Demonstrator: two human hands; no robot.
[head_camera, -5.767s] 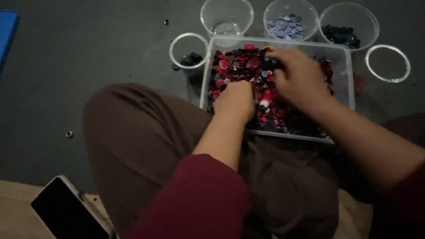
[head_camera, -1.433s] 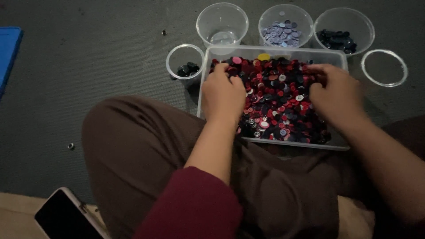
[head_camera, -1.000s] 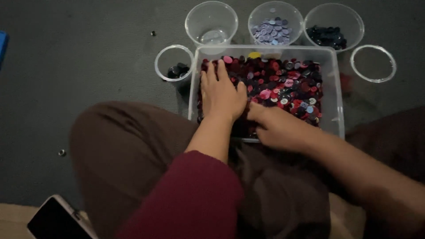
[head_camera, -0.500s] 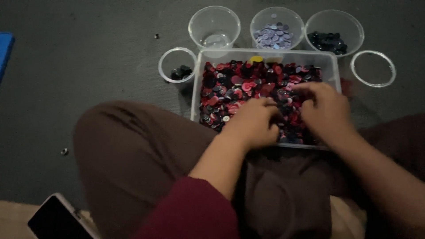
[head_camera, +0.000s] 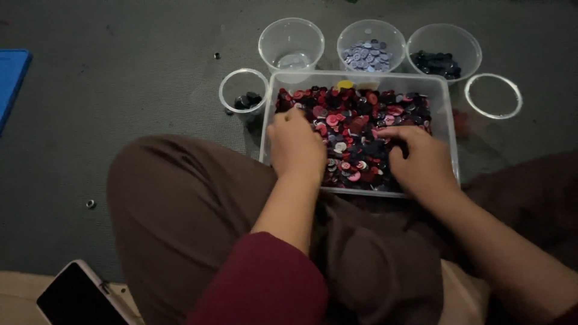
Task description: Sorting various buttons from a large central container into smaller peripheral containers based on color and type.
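Both hands rest palm down in a clear rectangular plastic tub (head_camera: pixel 448 129) filled with red, pink, white and dark buttons (head_camera: pixel 361 129). The left hand (head_camera: pixel 296 145) lies at the tub's near left corner, fingers loosely curled onto the buttons; whether it pinches one cannot be told. The right hand (head_camera: pixel 421 159) lies at the near right side, fingers bent down into the pile, and what they grip is hidden.

Just beyond the hands, past the tub's far edge, stand three clear round plastic cups: an empty-looking cup (head_camera: pixel 291 43), a cup of pale lilac buttons (head_camera: pixel 371 45) and a cup of dark blue buttons (head_camera: pixel 444 51). Left of the left hand a smaller clear cup with a few black buttons (head_camera: pixel 243 96) touches the tub. Right of the right hand a clear round ring-like lid (head_camera: pixel 493 95) lies on the grey floor (head_camera: pixel 120 90).
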